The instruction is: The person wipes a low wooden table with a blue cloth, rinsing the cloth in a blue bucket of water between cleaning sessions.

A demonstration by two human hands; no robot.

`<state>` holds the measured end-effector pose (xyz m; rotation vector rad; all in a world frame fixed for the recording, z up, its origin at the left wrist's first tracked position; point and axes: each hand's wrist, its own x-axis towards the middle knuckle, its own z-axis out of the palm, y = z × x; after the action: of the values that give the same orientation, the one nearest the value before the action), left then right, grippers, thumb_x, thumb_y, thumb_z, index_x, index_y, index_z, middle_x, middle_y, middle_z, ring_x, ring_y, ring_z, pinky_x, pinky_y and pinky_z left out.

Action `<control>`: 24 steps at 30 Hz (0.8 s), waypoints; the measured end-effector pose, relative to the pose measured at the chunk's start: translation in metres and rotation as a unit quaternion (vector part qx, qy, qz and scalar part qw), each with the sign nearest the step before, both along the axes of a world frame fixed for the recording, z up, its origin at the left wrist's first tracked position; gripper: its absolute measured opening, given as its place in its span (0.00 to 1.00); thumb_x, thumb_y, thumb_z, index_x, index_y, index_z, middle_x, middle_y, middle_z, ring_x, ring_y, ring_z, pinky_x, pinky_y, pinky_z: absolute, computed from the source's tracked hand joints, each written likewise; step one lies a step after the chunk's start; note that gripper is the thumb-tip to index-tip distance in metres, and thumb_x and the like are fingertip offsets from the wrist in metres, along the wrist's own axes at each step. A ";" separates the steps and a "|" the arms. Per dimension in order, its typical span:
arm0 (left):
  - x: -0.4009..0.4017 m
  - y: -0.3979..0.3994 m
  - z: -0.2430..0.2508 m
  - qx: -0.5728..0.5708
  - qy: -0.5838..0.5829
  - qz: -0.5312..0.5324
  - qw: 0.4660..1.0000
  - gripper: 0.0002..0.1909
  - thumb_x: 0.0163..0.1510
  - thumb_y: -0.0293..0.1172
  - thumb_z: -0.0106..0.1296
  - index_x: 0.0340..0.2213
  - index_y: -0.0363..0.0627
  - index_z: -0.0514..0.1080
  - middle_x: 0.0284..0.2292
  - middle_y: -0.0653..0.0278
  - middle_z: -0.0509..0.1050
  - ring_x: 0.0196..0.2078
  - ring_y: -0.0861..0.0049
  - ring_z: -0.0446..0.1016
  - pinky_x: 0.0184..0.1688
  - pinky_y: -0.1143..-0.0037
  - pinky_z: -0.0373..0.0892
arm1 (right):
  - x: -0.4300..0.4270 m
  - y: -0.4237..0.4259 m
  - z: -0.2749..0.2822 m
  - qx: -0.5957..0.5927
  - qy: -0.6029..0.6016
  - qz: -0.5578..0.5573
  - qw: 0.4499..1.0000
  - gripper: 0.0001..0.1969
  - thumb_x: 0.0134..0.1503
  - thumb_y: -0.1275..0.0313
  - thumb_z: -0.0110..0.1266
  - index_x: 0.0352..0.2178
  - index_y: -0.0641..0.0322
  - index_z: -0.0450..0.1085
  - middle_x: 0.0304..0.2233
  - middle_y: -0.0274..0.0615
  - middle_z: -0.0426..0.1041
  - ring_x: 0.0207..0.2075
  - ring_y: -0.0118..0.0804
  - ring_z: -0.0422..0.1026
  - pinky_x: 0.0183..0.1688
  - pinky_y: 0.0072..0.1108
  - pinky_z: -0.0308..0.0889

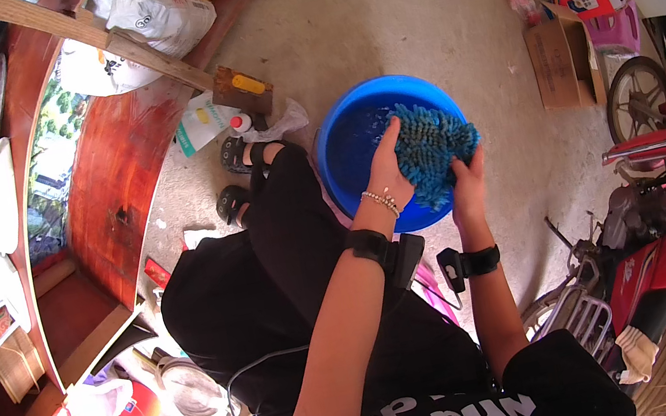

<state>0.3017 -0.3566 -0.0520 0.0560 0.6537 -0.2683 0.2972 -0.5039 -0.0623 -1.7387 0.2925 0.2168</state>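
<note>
A blue chenille wash mitt or cloth (429, 147) is held between both hands over the right part of a round blue plastic basin (334, 121). Water shows in the basin's left part. On the mitt's left side lies my left hand (388, 168), its thumb along the edge and a beaded bracelet at its wrist. My right hand (468, 181) grips the mitt's lower right side, where the fabric is bunched. Both wrists wear black straps with small devices. The mitt hides some of my fingers.
A red motorcycle (660, 244) stands at the right, below an open cardboard box (554, 62). A wooden cabinet (117, 159) is at the left. A trowel-like tool with a yellow handle (248, 84), a plastic bag (284, 121) and a red-capped bottle (240, 123) lie beyond my feet.
</note>
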 end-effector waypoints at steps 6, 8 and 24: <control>-0.005 0.007 -0.014 -0.018 0.012 0.008 1.000 0.19 0.58 0.44 0.41 0.42 0.43 0.68 0.40 0.59 0.74 0.41 0.66 0.73 0.47 0.67 0.67 | -0.003 0.035 0.010 -0.050 -0.132 0.067 0.988 0.46 0.49 0.72 0.55 0.61 0.62 0.33 0.60 0.51 0.42 0.59 0.45 0.47 0.61 0.28 0.43; -0.010 0.002 -0.020 -0.013 0.012 -0.011 1.000 0.18 0.57 0.43 0.42 0.42 0.42 0.68 0.40 0.59 0.73 0.41 0.67 0.73 0.47 0.68 0.68 | -0.003 0.040 0.008 -0.126 -0.155 0.106 0.974 0.55 0.39 0.68 0.66 0.61 0.63 0.35 0.56 0.55 0.47 0.57 0.48 0.51 0.59 0.31 0.48; -0.017 -0.009 -0.014 0.026 -0.048 -0.081 0.995 0.20 0.58 0.51 0.38 0.40 0.50 0.68 0.38 0.67 0.72 0.40 0.75 0.71 0.45 0.73 0.67 | 0.006 0.059 0.021 -0.117 -0.197 0.078 0.970 0.28 0.38 0.74 0.65 0.43 0.61 0.64 0.43 0.45 0.64 0.45 0.43 0.64 0.49 0.27 0.60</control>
<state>0.2849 -0.3655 -0.0656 0.1710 0.5610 -0.4024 0.3035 -0.4450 -0.0409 -1.9943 -0.1155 -0.0562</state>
